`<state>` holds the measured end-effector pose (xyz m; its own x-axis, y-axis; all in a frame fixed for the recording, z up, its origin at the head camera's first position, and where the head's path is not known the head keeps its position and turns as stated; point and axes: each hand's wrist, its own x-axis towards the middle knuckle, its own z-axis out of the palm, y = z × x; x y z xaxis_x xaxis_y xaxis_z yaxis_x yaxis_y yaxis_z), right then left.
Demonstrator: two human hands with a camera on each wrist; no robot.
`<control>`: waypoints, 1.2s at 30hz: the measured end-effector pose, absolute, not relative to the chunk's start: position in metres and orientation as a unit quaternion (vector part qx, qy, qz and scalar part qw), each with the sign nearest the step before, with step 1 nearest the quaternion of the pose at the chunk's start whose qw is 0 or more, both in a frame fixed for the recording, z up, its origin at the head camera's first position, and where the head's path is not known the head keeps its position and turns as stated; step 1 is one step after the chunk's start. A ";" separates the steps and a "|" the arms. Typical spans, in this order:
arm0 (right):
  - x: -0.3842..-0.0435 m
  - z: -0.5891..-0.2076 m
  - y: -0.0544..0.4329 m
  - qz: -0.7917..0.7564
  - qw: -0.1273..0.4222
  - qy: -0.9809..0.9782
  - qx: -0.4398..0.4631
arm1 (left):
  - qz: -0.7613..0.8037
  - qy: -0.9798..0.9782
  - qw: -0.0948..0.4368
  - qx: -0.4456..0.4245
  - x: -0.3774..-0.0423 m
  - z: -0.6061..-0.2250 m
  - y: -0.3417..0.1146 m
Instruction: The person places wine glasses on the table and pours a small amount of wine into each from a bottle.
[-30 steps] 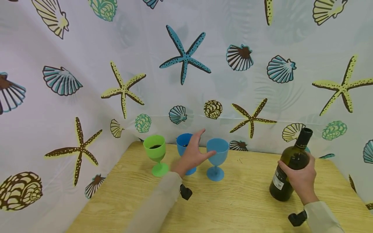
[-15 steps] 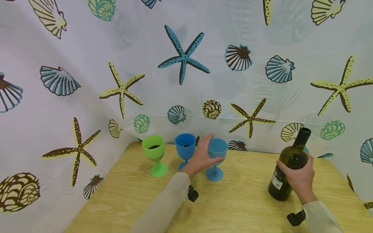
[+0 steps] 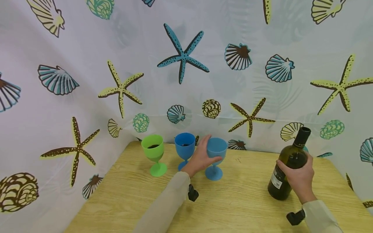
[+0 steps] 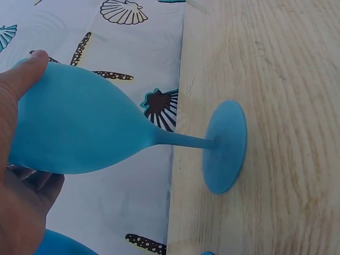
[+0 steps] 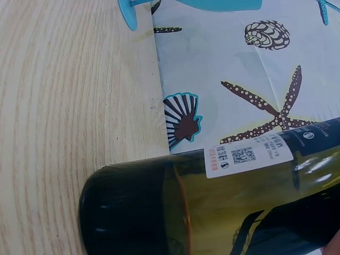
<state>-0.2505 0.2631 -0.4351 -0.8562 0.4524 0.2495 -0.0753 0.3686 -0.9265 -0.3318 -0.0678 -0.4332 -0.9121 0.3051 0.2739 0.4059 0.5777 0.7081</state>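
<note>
My left hand (image 3: 201,157) grips the bowl of a light blue goblet (image 4: 85,119), thumb on the near side and fingers round the left and back. The goblet stands upright, its round foot on the table. On the right, my right hand (image 3: 300,176) holds a dark green wine bottle (image 3: 287,174) round its body. That bottle is upright and uncapped, with a white label (image 5: 248,155) on its side. Just left of my left hand is a darker blue goblet (image 3: 185,145) with dark liquid inside. Farther left stands a green goblet (image 3: 153,149), also holding dark liquid.
The wooden table (image 3: 239,200) ends at the back against a white curtain (image 3: 250,84) printed with shells and starfish. The curtain also runs along the left side. A small black camera (image 3: 193,193) sits on my left wrist, another black camera (image 3: 295,217) on my right.
My left hand has moved right, from over the darker blue goblet to the light blue goblet, and its fingers have closed round the bowl. The right hand and bottle have stayed in place.
</note>
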 end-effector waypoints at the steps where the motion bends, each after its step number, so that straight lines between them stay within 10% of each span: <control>1: -0.251 -0.435 0.263 0.549 0.240 -0.791 -0.119 | -0.416 -0.886 0.058 -0.197 -0.332 -0.434 -0.068; 36: -0.252 -0.437 0.262 0.543 0.252 -0.792 -0.118 | -0.460 -0.868 0.034 -0.183 -0.309 -0.444 -0.073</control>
